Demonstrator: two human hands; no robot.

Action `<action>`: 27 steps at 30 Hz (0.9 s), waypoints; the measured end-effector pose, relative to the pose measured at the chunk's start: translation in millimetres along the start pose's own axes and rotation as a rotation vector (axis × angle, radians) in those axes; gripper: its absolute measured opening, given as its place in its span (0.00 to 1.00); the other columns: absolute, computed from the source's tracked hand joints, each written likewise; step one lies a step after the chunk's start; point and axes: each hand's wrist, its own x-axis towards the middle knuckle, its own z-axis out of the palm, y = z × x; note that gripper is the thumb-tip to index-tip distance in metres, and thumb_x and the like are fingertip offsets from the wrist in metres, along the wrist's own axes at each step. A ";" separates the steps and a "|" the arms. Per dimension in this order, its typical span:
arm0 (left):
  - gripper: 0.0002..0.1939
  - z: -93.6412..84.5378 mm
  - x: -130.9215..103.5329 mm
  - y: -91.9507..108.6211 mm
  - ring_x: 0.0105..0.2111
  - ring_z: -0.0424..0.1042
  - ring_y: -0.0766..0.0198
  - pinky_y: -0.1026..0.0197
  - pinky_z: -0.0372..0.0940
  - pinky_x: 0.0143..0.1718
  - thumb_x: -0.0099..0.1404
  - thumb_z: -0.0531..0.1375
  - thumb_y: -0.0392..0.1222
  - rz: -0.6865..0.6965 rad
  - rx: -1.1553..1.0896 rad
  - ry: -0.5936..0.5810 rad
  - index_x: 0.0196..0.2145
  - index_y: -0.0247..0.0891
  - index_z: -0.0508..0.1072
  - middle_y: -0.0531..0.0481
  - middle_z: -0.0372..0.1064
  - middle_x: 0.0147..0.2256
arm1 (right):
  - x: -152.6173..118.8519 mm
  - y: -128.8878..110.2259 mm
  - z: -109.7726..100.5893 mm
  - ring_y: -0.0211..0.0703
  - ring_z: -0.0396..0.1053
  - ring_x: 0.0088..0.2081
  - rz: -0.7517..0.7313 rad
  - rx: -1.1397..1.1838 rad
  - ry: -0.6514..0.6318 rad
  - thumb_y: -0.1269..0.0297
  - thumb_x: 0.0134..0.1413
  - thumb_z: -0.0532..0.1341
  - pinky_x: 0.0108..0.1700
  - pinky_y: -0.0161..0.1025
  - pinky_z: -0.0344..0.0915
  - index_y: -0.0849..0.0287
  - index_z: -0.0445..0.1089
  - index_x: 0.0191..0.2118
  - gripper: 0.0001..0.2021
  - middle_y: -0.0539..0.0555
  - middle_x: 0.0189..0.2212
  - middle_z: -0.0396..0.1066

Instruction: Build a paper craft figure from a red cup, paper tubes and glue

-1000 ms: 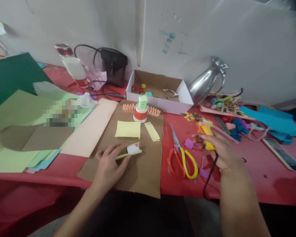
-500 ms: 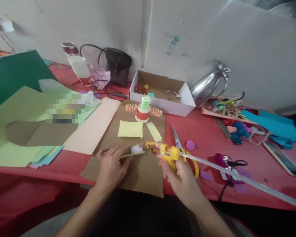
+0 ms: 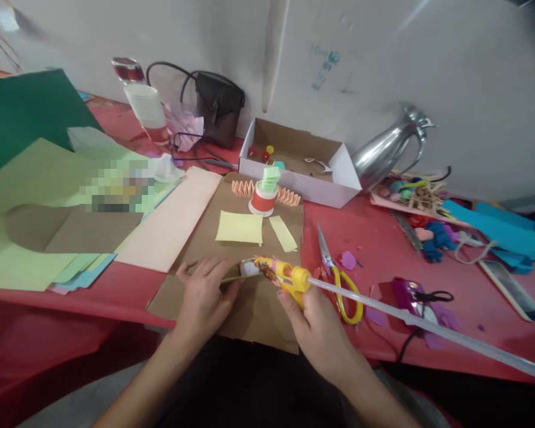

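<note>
In my right hand [image 3: 310, 324] is a yellow hot glue gun [image 3: 288, 276], with a long clear glue stick [image 3: 383, 306] running out of its back. Its nozzle end meets the far end of a small white and yellowish paper piece [image 3: 248, 268]; whether they touch I cannot tell. My left hand [image 3: 207, 294] is closed on the near end of that piece, partly hiding it, above a brown cardboard sheet [image 3: 267, 321]. Further back on the cardboard stand a red and white paper cup [image 3: 263, 204] with folded green paper on top, and orange pleated strips [image 3: 289, 197] at its sides. Two yellow paper pieces [image 3: 239, 227] lie nearer.
Scissors [image 3: 339, 279] with yellow handles lie right of the cardboard. A white box [image 3: 303, 184], a steel jug [image 3: 392, 145] and a black bag [image 3: 218, 107] stand along the wall. Coloured sheets [image 3: 27, 226] cover the left side; a phone [image 3: 515, 291] lies far right.
The glue gun has moved left, its nozzle coming to the end of the paper piece. My left hand keeps its hold. The whole view has shifted slightly.
</note>
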 end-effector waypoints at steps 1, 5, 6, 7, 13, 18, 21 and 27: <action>0.10 -0.1 0.1 -0.2 0.44 0.75 0.53 0.46 0.50 0.49 0.63 0.62 0.38 0.002 0.000 -0.002 0.43 0.45 0.73 0.51 0.78 0.41 | -0.5 -1.7 0.7 0.57 0.74 0.48 -0.007 -0.007 -0.007 0.55 0.69 0.49 0.46 0.50 0.71 0.62 0.66 0.53 0.18 0.63 0.45 0.75; 0.10 -0.1 -0.3 -1.2 0.43 0.75 0.53 0.45 0.49 0.50 0.63 0.61 0.38 0.003 0.007 -0.003 0.43 0.45 0.73 0.51 0.78 0.40 | -2.1 -7.0 3.3 0.55 0.74 0.47 -0.023 -0.042 0.008 0.56 0.69 0.49 0.45 0.48 0.72 0.62 0.66 0.52 0.17 0.63 0.44 0.75; 0.10 0.0 -0.5 -1.5 0.42 0.75 0.53 0.45 0.49 0.50 0.63 0.61 0.38 0.004 0.009 -0.005 0.43 0.45 0.73 0.51 0.78 0.40 | -2.3 -7.6 3.7 0.55 0.74 0.47 -0.025 -0.054 0.018 0.56 0.69 0.49 0.45 0.48 0.72 0.62 0.66 0.52 0.17 0.63 0.44 0.75; 0.10 0.1 -0.6 -1.7 0.42 0.75 0.53 0.45 0.49 0.49 0.63 0.61 0.38 0.006 0.010 -0.006 0.43 0.45 0.73 0.52 0.78 0.39 | -2.6 -8.0 4.0 0.55 0.74 0.47 -0.027 -0.065 0.025 0.56 0.69 0.49 0.45 0.48 0.72 0.63 0.66 0.52 0.17 0.63 0.44 0.75; 0.08 0.8 -0.6 -2.1 0.42 0.75 0.53 0.45 0.50 0.50 0.64 0.61 0.40 0.002 0.016 -0.002 0.42 0.45 0.74 0.51 0.78 0.40 | -3.7 -4.8 3.0 0.55 0.75 0.46 -0.016 -0.091 0.054 0.56 0.69 0.49 0.44 0.47 0.72 0.63 0.66 0.52 0.18 0.64 0.43 0.76; 0.08 0.5 -0.6 -1.4 0.41 0.75 0.53 0.45 0.50 0.50 0.63 0.61 0.39 0.006 0.024 -0.007 0.42 0.45 0.74 0.50 0.78 0.39 | -3.4 -4.5 2.0 0.54 0.75 0.47 -0.013 -0.059 0.023 0.56 0.69 0.49 0.46 0.47 0.72 0.61 0.66 0.53 0.18 0.63 0.44 0.76; 0.08 0.9 -0.9 -1.7 0.42 0.75 0.53 0.45 0.50 0.50 0.63 0.61 0.40 0.007 0.026 0.007 0.41 0.45 0.74 0.50 0.78 0.40 | -2.4 -5.5 0.7 0.55 0.75 0.46 0.004 -0.056 0.038 0.56 0.69 0.49 0.45 0.47 0.72 0.62 0.66 0.52 0.17 0.63 0.44 0.76; 0.07 0.3 -0.4 -0.8 0.41 0.75 0.53 0.46 0.50 0.50 0.63 0.60 0.39 0.007 0.030 -0.004 0.41 0.45 0.74 0.50 0.78 0.39 | -0.4 -7.7 -2.3 0.58 0.75 0.46 0.043 -0.061 0.006 0.54 0.68 0.48 0.44 0.51 0.72 0.63 0.67 0.51 0.19 0.65 0.42 0.76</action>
